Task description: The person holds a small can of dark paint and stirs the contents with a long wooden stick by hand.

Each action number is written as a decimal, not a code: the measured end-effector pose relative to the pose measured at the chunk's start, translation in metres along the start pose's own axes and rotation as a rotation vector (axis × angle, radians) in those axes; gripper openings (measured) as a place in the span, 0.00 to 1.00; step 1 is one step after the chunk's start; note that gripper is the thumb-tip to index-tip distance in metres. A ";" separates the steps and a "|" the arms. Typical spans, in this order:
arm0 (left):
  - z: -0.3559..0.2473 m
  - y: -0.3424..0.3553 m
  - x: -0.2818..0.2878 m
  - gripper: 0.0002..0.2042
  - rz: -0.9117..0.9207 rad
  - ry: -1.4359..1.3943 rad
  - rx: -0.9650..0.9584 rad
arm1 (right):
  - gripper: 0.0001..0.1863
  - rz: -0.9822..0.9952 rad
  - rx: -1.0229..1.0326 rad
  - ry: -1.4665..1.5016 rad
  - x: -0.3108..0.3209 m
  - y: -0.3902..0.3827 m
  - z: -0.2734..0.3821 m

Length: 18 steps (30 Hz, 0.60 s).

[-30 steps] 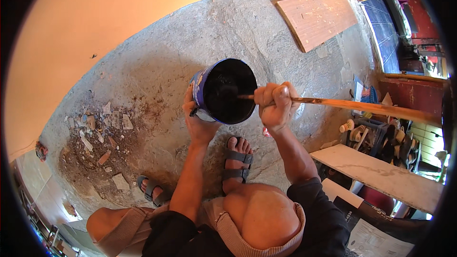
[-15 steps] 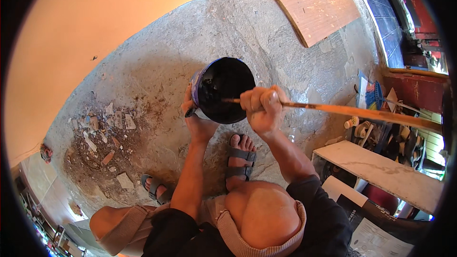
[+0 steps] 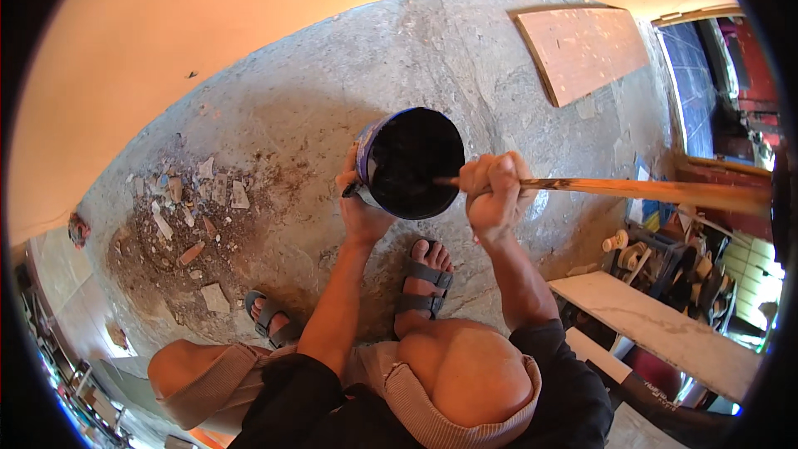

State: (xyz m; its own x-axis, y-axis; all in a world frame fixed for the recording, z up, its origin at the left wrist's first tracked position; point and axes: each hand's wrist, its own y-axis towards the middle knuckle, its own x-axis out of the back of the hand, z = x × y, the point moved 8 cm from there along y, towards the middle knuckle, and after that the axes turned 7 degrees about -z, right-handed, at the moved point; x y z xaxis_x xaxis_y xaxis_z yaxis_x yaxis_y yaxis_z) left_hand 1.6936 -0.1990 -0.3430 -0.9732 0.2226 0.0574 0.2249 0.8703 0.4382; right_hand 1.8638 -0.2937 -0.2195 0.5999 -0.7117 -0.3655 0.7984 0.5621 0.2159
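Note:
A blue bucket [image 3: 363,150] is tipped so that its mouth faces me, and its inside looks very dark; what is in it is hard to make out. My left hand [image 3: 364,214] grips the bucket's near left side, with a dark handle grip beside the fingers. In my right hand [image 3: 496,191], closed in a fist, is a long wooden stick [image 3: 615,189]. The stick's short end pokes over the bucket's right rim into the mouth, while the rest stretches away to the right.
Broken rubble [image 3: 195,208] and dirt lie on the rough concrete floor [image 3: 316,75] at left. A wooden board [image 3: 586,50] rests near the orange wall [image 3: 166,25]. To the right are a pale shelf [image 3: 657,312] and shoes. My sandalled feet are just below the bucket.
The stick and my right hand have shifted right, drawing the stick's tip toward the bucket's right rim. My left hand still holds the bucket, which appears slightly farther right as the view moves.

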 end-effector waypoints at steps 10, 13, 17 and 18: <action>0.036 -0.003 0.008 0.43 0.109 -0.002 0.186 | 0.18 0.021 0.135 -0.008 -0.020 0.005 -0.005; 0.034 -0.005 0.007 0.46 0.064 -0.134 0.260 | 0.19 0.116 -0.018 0.064 -0.041 -0.013 -0.019; 0.034 -0.003 0.004 0.45 0.085 -0.155 0.350 | 0.19 0.161 -0.001 0.192 -0.066 -0.002 -0.035; 0.030 -0.001 0.005 0.45 0.074 -0.139 0.316 | 0.18 0.140 0.054 0.165 -0.058 0.006 -0.031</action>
State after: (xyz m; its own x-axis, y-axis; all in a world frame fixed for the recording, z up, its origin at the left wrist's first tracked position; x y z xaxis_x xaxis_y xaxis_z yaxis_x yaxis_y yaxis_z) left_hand 1.6900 -0.1852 -0.3703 -0.9427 0.3294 -0.0534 0.3198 0.9375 0.1369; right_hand 1.8323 -0.2359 -0.2253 0.6917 -0.5476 -0.4708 0.7124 0.6240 0.3210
